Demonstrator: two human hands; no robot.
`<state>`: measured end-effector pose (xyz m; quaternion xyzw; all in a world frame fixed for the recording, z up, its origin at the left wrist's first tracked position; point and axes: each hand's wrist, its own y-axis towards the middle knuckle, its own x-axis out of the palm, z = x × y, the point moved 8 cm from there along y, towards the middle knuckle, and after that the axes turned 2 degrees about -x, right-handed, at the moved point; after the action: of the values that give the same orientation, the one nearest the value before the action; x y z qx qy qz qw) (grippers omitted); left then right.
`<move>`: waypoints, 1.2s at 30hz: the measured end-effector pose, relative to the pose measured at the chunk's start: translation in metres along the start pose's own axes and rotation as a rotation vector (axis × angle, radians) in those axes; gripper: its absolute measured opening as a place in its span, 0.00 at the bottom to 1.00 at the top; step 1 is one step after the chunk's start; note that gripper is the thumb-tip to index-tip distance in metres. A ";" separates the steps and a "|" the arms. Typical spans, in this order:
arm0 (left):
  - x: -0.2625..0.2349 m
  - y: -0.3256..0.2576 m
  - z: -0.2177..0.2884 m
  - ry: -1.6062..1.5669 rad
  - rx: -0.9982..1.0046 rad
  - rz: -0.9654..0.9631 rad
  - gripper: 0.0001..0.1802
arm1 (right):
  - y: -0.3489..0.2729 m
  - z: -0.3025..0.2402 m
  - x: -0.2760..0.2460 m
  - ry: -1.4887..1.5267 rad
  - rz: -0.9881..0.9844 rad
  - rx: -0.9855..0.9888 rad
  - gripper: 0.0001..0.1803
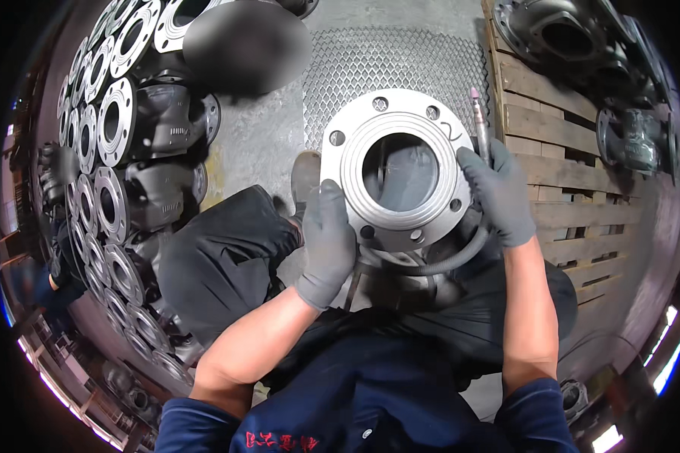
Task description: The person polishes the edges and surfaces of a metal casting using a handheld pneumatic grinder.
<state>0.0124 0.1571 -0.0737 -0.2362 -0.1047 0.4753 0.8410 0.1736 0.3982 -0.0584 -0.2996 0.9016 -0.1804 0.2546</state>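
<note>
Between my knees a metal valve body faces up, its pale round flange (336, 204) ringed with bolt holes around a wide dark bore. My left hand (327, 245), in a grey glove, grips the flange's left edge, thumb on top. My right hand (502, 192), gloved too, presses its thumb on the right edge and also holds a slim grinder (481, 128) with a pink stone tip. The tip points away from me, apart from the flange. A dark ribbed hose (457, 260) curves below the right hand; where it joins is hidden.
Rows of flanged valve bodies (159, 192) stand close on my left. A wooden pallet (551, 162) lies on the right, with dark castings (567, 38) at its far end. Diamond-patterned metal mesh (400, 60) covers the floor ahead. Another person's arm (53, 281) shows at far left.
</note>
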 end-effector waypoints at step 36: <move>-0.049 0.007 0.076 0.757 0.322 0.025 0.43 | -0.029 -0.050 0.025 -0.061 -0.091 -0.365 0.25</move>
<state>-0.0489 0.1413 -0.0087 -0.2612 0.2909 0.3753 0.8404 0.1411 0.3690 -0.0126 -0.3867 0.8966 -0.0161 0.2150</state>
